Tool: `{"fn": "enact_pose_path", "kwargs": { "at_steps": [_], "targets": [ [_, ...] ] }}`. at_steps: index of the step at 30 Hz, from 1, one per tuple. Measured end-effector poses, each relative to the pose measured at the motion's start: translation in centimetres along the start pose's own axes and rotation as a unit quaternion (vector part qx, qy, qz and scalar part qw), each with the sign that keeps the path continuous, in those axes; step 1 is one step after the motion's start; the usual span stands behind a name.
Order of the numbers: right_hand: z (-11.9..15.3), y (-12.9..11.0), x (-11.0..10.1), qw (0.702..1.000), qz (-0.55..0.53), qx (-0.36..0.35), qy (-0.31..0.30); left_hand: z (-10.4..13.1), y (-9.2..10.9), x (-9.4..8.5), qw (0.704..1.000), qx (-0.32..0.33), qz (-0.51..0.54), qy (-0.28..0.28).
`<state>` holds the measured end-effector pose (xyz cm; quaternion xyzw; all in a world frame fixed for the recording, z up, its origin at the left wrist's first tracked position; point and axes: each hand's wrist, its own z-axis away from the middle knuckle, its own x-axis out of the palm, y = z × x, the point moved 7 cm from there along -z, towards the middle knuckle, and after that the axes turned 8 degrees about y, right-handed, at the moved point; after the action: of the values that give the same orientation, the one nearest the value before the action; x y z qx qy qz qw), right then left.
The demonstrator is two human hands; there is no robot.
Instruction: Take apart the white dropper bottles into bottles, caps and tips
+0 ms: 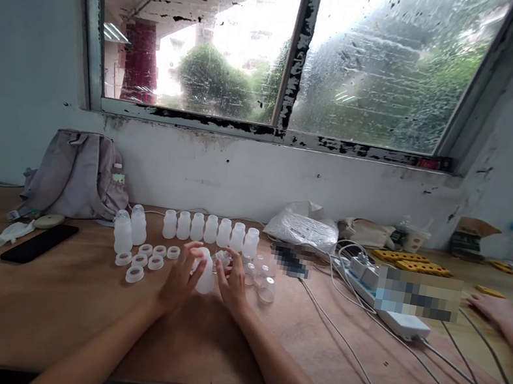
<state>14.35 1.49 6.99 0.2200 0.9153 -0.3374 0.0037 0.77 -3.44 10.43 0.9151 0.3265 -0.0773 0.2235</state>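
Note:
A frosted white baby bottle (205,278) stands upright on the table between my hands. My left hand (180,276) is closed on its upper left side, with the fingers curled near its neck. My right hand (233,281) pinches a small clear plastic piece (223,258) close to the bottle; fingers partly hide it. White collar rings (135,274) lie in a group to the left of my left hand. Clear caps (266,294) sit to the right of my right hand. Behind stretches a row of open bottles (197,227). Two capped bottles (123,233) stand at the left.
Further left lie a black phone (39,243), a white plastic bag (12,235) and a grey backpack (78,177). On the right are a power strip (393,315) with cables, a plastic-wrapped packet (305,226) and yellow trays (400,260). Another person's hand (497,307) rests at far right.

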Motion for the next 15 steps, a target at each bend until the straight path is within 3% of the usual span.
{"fn": "enact_pose_path", "kwargs": {
  "at_steps": [3,9,15],
  "targets": [
    [0.0,-0.2,-0.3,0.999,-0.029,0.017,0.008,1.5,-0.9,1.9,0.997,-0.005,0.045,-0.067],
    [0.3,-1.3,-0.3,0.999,-0.037,-0.024,-0.001,2.9,-4.1,3.4,0.982,-0.125,0.088,-0.111],
    [0.6,-2.9,-0.3,0.995,-0.052,-0.082,-0.033,2.3,-3.0,2.6,0.994,-0.055,0.036,-0.093]
  ]
}}
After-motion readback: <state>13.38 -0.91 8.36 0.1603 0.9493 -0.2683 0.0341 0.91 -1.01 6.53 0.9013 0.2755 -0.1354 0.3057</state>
